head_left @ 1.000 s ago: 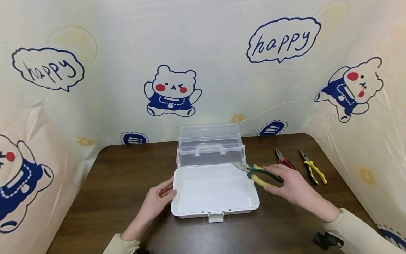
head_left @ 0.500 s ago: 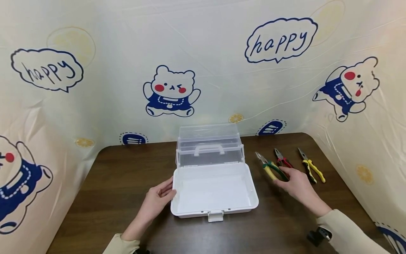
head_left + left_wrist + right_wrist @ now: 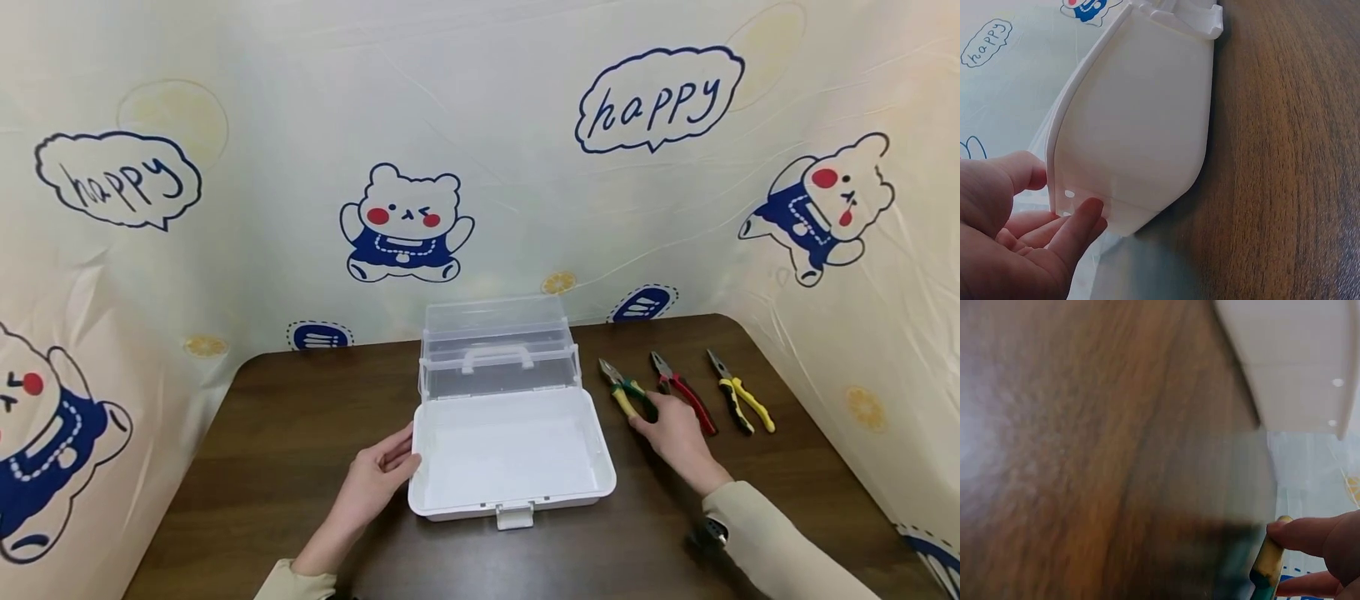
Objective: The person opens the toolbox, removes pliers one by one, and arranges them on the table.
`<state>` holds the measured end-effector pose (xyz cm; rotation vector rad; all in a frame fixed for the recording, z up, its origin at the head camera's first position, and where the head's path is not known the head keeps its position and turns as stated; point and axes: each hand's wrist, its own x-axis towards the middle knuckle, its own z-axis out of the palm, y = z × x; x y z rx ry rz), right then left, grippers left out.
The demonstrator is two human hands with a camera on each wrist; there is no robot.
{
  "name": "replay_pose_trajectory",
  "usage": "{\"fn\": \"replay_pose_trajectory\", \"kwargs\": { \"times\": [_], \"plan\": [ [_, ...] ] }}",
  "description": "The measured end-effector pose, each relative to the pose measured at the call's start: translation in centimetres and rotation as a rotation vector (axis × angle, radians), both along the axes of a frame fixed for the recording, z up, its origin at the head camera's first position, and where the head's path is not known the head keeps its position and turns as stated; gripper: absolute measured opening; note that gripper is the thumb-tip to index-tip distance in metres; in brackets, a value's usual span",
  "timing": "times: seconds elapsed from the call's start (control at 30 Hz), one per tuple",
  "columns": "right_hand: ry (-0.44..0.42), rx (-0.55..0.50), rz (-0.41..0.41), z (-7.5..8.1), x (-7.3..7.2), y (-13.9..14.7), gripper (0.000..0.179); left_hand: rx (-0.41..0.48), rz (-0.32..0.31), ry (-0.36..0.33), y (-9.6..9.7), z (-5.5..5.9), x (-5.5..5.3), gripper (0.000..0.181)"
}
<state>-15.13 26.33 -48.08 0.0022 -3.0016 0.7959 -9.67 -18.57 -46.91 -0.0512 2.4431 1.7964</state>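
Note:
A white plastic toolbox (image 3: 513, 454) stands on the table with its clear lid (image 3: 497, 321) raised at the back and nothing inside. My left hand (image 3: 371, 479) holds its left side; in the left wrist view the thumb is at the rim and the fingertips (image 3: 1090, 209) press the outer wall. Right of the box, my right hand (image 3: 678, 437) grips green-and-yellow pliers (image 3: 618, 392) by the handles, jaws pointing to the back. In the right wrist view, thumb and finger are on a yellow-and-green handle (image 3: 1268, 557), the rest being out of frame.
Red-and-black long-nose pliers (image 3: 688, 396) lie just right of the held pair. Farther right are yellow-and-black long-nose pliers (image 3: 752, 406). A printed curtain (image 3: 525, 225) surrounds the back and sides of the brown table (image 3: 315, 400).
My right hand has carried the green-and-yellow pliers from over the box's right edge to the table beside it, then slightly left and nearer me. The left hand has stayed on the box.

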Motion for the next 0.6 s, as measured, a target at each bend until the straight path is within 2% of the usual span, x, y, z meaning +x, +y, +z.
{"fn": "replay_pose_trajectory", "kwargs": {
  "times": [0.27, 0.6],
  "plan": [
    [-0.012, 0.048, -0.019, 0.06, -0.92, -0.98, 0.054, 0.027, 0.002, 0.002, -0.23, 0.0, 0.19, 0.052],
    [-0.106, -0.038, 0.006, -0.35, -0.11, -0.74, 0.065, 0.01, 0.001, 0.006, -0.37, -0.15, 0.06, 0.053]
  ]
}}
